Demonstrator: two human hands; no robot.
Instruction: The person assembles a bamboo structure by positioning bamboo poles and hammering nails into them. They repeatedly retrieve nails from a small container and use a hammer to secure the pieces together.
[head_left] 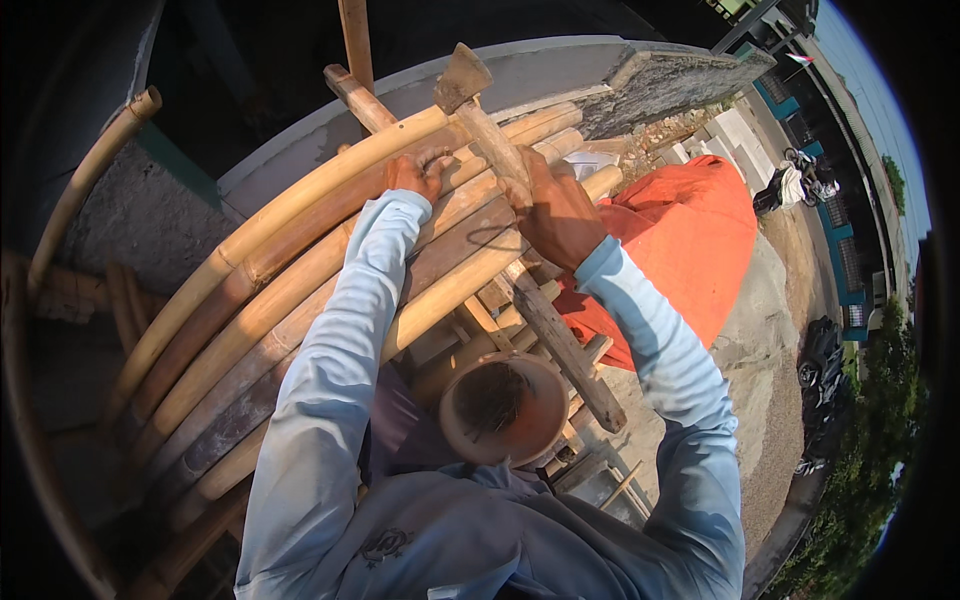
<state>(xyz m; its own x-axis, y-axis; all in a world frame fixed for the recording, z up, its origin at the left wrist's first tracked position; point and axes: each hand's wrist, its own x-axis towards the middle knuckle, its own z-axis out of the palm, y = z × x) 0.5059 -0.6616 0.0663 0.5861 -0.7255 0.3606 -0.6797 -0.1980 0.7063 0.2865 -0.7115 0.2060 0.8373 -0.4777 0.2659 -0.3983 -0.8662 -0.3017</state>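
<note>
My right hand [562, 212] is wrapped around the wooden handle of a hatchet [489, 131]. Its broad, worn metal head points up and away over the far ends of several bamboo poles [300, 205]. These poles lie side by side, running from the lower left toward the upper middle. My left hand [417, 174] rests on them just left of the hatchet, fingers curled and pressed together; whatever is between the fingertips is too small to make out. A thin dark loop [492, 235], like wire or cord, shows on the poles below my right hand.
Close to my body stands a round bucket [545, 405] with dark contents. A weathered plank [565, 350] slants beside it. An orange tarp [685, 240] covers something at right. Behind the poles runs a low concrete wall [560, 70]; a motorcycle [800, 180] is parked farther off.
</note>
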